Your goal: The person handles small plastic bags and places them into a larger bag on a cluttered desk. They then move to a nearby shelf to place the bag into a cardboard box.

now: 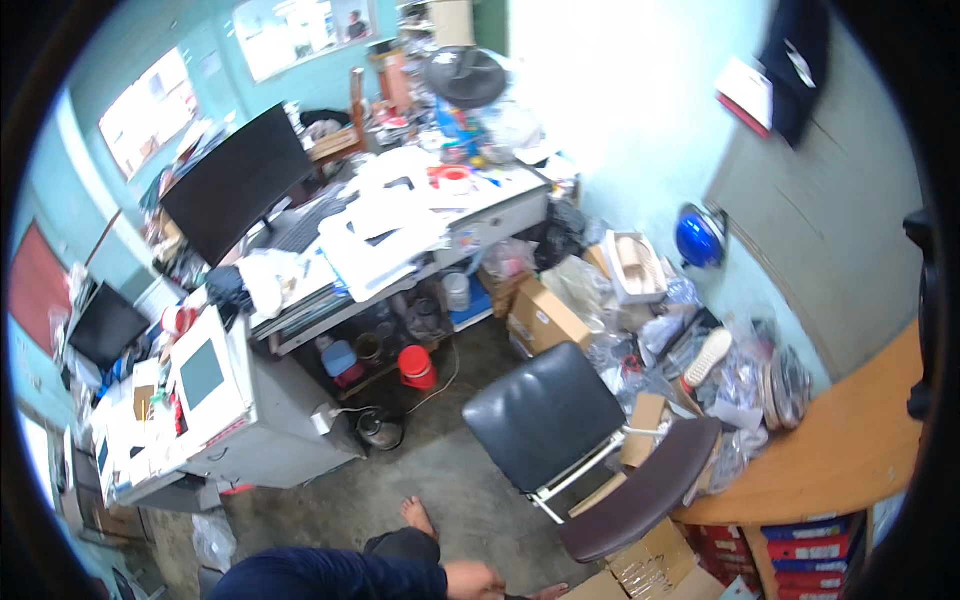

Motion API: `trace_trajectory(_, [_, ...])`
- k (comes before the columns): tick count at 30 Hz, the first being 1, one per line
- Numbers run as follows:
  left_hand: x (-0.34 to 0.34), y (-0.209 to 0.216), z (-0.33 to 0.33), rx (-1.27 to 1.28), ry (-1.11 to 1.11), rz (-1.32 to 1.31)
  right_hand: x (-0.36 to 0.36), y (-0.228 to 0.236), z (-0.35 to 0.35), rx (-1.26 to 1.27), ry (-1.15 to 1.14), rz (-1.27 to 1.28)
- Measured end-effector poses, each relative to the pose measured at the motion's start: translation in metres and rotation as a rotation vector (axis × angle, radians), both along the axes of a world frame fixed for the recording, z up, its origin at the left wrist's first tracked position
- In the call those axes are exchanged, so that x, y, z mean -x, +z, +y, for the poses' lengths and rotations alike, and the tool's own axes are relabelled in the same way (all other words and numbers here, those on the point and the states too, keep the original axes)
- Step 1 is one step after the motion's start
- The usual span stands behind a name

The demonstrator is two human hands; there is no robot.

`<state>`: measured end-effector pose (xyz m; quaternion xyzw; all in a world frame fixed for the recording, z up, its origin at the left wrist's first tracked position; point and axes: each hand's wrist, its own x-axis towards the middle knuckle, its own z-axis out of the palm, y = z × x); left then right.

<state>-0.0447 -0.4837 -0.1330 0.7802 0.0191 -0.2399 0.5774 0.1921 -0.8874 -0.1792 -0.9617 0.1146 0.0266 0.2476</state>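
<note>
My left hand (472,580) is at the lower edge, at the end of a dark blue sleeve (330,576) coming in from the left. Its fingers are blurred and partly cut off by the frame, so I cannot tell what they hold, if anything. Close to it are my dark trouser leg (400,546) and a bare foot (419,517) on the grey floor (440,470). To its right lies an open cardboard box (650,562). My right hand is out of view.
A black office chair (545,415) stands ahead to the right, before heaped bags and shoes. A cluttered desk (500,215) with a large monitor (238,180) is beyond. A grey cabinet desk (290,420) stands left, a curved wooden counter (830,450) right. A red bucket (417,368) sits under the desk.
</note>
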Motion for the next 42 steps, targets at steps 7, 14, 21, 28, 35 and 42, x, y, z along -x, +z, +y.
trace_trajectory(7, [0.101, 0.109, 0.254, -0.473, 0.781, -0.224, -0.082, 0.115, 0.277, -0.464, 0.124, -0.399])
trace_trajectory(14, [0.17, 0.124, 0.321, -0.397, 1.189, -0.138, -0.094, 0.145, 0.562, -0.889, 0.598, -0.189])
trace_trajectory(21, [0.184, 0.106, 0.376, -0.355, 1.471, -0.005, -0.081, 0.17, 0.819, -1.023, 0.961, 0.116])
trace_trajectory(28, [0.107, 0.098, 0.475, -0.343, 1.765, 0.097, -0.066, 0.143, 1.0, -0.774, 1.372, 0.366])
trace_trajectory(35, [0.11, 0.092, 0.625, -1.567, 1.737, 0.289, -0.025, 0.132, 1.061, -0.57, 1.746, 0.413])
trace_trajectory(42, [0.128, 0.091, 0.708, -1.36, 1.381, 1.034, -0.031, 0.148, 1.034, -0.53, 1.729, 0.506])
